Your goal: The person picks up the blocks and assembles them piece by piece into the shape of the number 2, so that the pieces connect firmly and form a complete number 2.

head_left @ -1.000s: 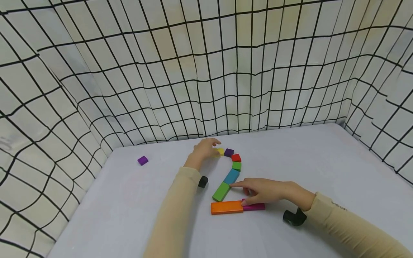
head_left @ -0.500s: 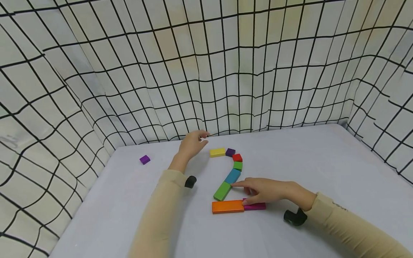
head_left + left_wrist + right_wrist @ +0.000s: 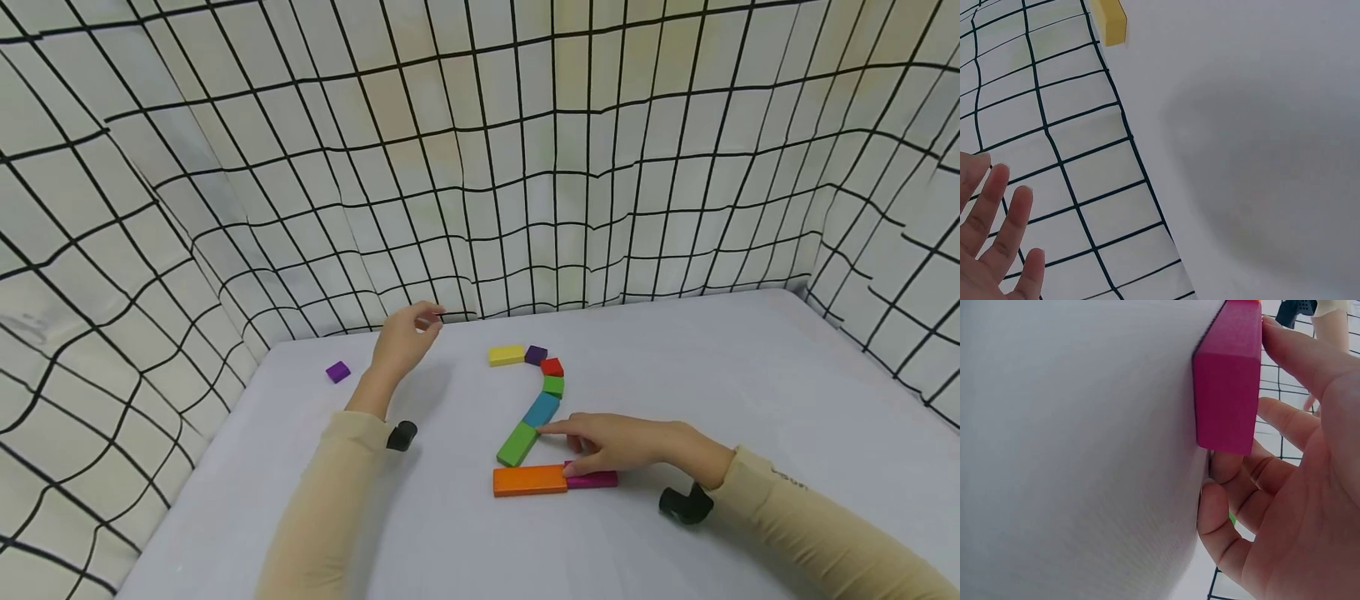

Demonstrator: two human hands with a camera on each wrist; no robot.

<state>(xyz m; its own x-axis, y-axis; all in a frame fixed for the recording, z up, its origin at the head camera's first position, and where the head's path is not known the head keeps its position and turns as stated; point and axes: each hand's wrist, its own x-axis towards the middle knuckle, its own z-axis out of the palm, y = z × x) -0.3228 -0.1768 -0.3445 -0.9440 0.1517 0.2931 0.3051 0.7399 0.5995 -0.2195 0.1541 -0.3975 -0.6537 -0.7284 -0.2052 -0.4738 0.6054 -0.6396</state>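
In the head view my left hand hovers above the table's back left, fingers loosely bent and holding nothing. Wooden blocks form a curved line to its right: yellow, dark purple, red, small green, blue and long green. Below them an orange block lies end to end with a magenta block. My right hand rests there, its index fingertip at the blue-green joint and its thumb on the magenta block. Its other fingers are bent.
A lone purple block lies at the left of the white table. White walls with a black grid enclose the table's back and sides. A black wrist camera sits under the right wrist.
My left hand has let go of the yellow block, risen and moved left, leaving that block in full view. The right hand stays in place.
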